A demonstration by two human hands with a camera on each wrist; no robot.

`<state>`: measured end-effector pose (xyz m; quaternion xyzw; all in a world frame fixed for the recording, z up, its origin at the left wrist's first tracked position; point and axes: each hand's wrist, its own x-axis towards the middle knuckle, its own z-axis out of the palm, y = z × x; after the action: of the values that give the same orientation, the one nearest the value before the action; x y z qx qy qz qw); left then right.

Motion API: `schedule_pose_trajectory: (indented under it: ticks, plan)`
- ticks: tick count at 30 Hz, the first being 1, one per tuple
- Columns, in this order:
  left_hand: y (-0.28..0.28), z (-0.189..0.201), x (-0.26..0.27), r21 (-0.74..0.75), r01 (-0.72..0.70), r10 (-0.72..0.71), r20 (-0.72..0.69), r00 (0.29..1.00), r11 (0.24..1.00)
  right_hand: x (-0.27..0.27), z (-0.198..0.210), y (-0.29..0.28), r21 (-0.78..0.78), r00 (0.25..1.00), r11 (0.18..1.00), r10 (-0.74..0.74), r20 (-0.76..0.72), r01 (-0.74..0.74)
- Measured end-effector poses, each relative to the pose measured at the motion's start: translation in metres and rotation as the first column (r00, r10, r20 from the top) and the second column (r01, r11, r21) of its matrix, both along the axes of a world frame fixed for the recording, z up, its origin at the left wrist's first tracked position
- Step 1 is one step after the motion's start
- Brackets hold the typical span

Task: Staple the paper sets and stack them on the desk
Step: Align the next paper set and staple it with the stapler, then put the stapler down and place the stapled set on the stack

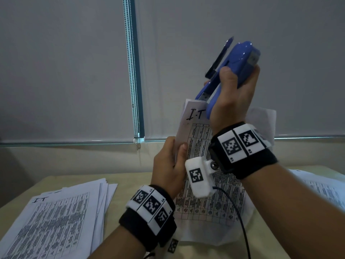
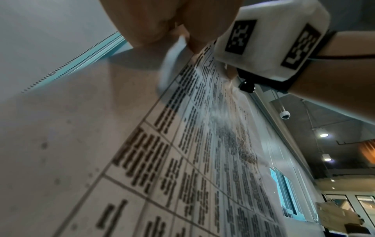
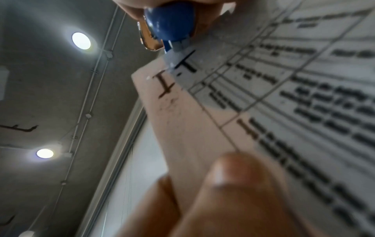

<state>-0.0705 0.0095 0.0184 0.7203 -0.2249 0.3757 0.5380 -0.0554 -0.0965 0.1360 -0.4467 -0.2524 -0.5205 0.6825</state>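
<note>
Head | stapler (image 1: 231, 71) nose hidden behind right hand (image 1: 233, 101) | paper set (image 1: 196, 146)

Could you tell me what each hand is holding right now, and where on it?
Right hand grips the blue stapler round its rear body; left hand pinches the paper set at its left edge.

Grey roller blinds (image 1: 65, 71) fill the upper part of the head view, with a bead chain (image 1: 133, 71) hanging between them left of centre. A pale desk (image 1: 130, 178) crosses the bottom. Round ceiling lights (image 3: 81, 40) glow at the right wrist view's left.
</note>
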Motion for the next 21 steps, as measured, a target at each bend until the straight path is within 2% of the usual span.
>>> schedule_pose_trajectory:
  ticks: [6, 10, 13, 16, 18, 19, 20, 21]
  plan:
    - [-0.002, -0.002, 0.002, 0.024, 0.036, -0.036, 0.003, 0.999, 0.999, -0.001, -0.002, 0.01, -0.086, 1.0, 0.996, 0.023, -0.009, -0.023]
    - [0.001, -0.007, 0.003, 0.06, 0.07, -0.068, -0.033, 0.997, 0.996, 0.004, 0.003, 0.012, -0.036, 0.992, 0.993, 0.105, -0.063, -0.108]
    - [0.008, -0.023, 0.0, 0.148, 0.122, -0.103, -0.129, 0.986, 0.982, 0.007, 0.002, 0.009, -0.019, 0.994, 0.997, 0.073, -0.086, -0.074]
    - [0.022, -0.053, -0.006, 0.183, 0.048, 0.005, -0.277, 0.961, 0.982, 0.01, -0.001, 0.003, 0.026, 0.994, 0.999, 0.048, -0.094, -0.046]
    - [0.035, -0.069, -0.005, 0.098, -0.043, 0.079, -0.389, 0.918, 0.994, 0.013, -0.002, 0.001, 0.043, 0.993, 0.998, 0.054, -0.108, -0.05]
    - [0.041, -0.07, -0.003, -0.016, -0.105, 0.087, -0.445, 0.891, 0.994, 0.015, -0.004, 0.0, 0.043, 0.991, 0.997, 0.065, -0.118, -0.061]
    - [0.049, -0.067, -0.001, -0.164, -0.16, 0.059, -0.495, 0.867, 0.973, 0.017, -0.006, -0.001, 0.027, 0.99, 0.997, 0.069, -0.123, -0.067]
    - [0.06, -0.063, 0.0, -0.251, -0.225, 0.059, -0.534, 0.844, 0.941, 0.022, -0.01, -0.002, 0.016, 0.987, 0.998, 0.069, -0.147, -0.067]
